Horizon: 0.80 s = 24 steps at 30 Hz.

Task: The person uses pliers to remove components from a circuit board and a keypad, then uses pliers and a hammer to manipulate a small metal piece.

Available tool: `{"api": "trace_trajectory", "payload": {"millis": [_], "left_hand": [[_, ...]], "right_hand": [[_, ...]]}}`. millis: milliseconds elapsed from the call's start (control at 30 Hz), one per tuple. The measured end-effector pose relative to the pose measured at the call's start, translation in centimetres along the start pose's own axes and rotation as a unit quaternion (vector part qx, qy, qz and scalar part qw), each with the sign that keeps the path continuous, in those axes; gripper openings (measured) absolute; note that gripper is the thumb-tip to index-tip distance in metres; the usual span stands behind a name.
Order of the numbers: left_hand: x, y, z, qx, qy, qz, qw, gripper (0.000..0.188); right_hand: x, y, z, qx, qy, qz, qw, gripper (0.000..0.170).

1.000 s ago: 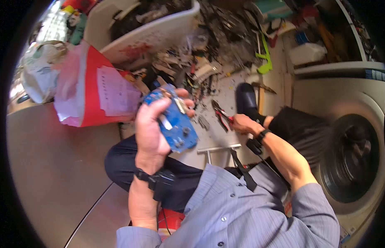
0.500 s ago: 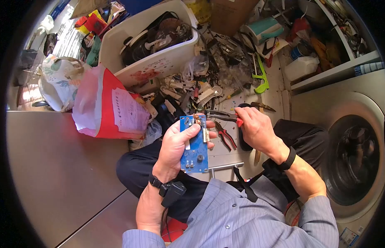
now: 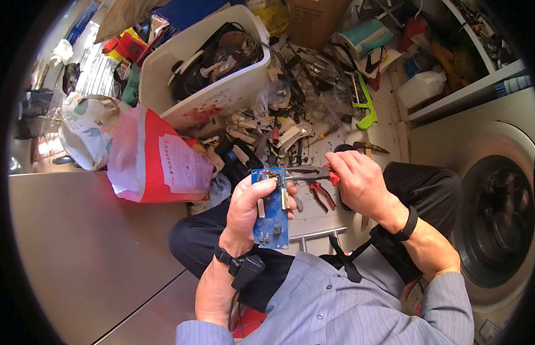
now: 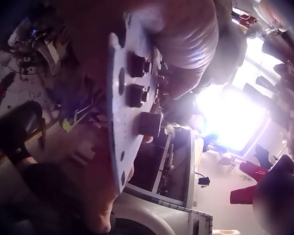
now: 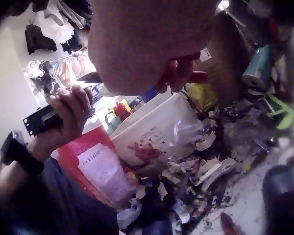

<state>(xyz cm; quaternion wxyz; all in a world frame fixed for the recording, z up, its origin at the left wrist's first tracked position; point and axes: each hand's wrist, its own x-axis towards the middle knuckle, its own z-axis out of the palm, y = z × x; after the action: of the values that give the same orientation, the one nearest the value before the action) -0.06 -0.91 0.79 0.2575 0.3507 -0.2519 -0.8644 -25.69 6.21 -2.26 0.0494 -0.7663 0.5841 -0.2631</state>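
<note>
My left hand [image 3: 240, 213] grips a blue circuit board [image 3: 269, 221] by its left side, the thumb lying across its upper face and fingertips showing at the right edge. In the left wrist view the board [image 4: 118, 142] appears nearly edge-on, with small dark components standing from it. My right hand [image 3: 362, 184] holds long-nose pliers [image 3: 320, 172] by their red handles. Their slim jaws reach left to the board's top right corner, by the components near the left thumb. In the right wrist view, the red handles [image 5: 172, 76] peek out below the blurred right hand.
Red-handled pliers [image 3: 322, 197] lie on the floor below the right hand. Scraps and tools [image 3: 284, 132] litter the floor ahead. A white tub [image 3: 221, 95] and a red-and-white bag [image 3: 158, 161] stand ahead and left. A washing machine [image 3: 434, 155] is at the right.
My right hand has come up from red-handled pliers near the floor, bringing long-nose pliers to the board. The left hand has moved right and lower, turning the board upright in view.
</note>
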Motion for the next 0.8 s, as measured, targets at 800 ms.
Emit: {"api": "trace_trajectory", "payload": {"millis": [800], "left_hand": [[1.0, -1.8, 1.2, 0.205, 0.075, -0.004, 0.976, 0.016]], "right_hand": [[-1.3, 1.6, 0.7, -0.137, -0.044, -0.077, 0.987, 0.046]]}}
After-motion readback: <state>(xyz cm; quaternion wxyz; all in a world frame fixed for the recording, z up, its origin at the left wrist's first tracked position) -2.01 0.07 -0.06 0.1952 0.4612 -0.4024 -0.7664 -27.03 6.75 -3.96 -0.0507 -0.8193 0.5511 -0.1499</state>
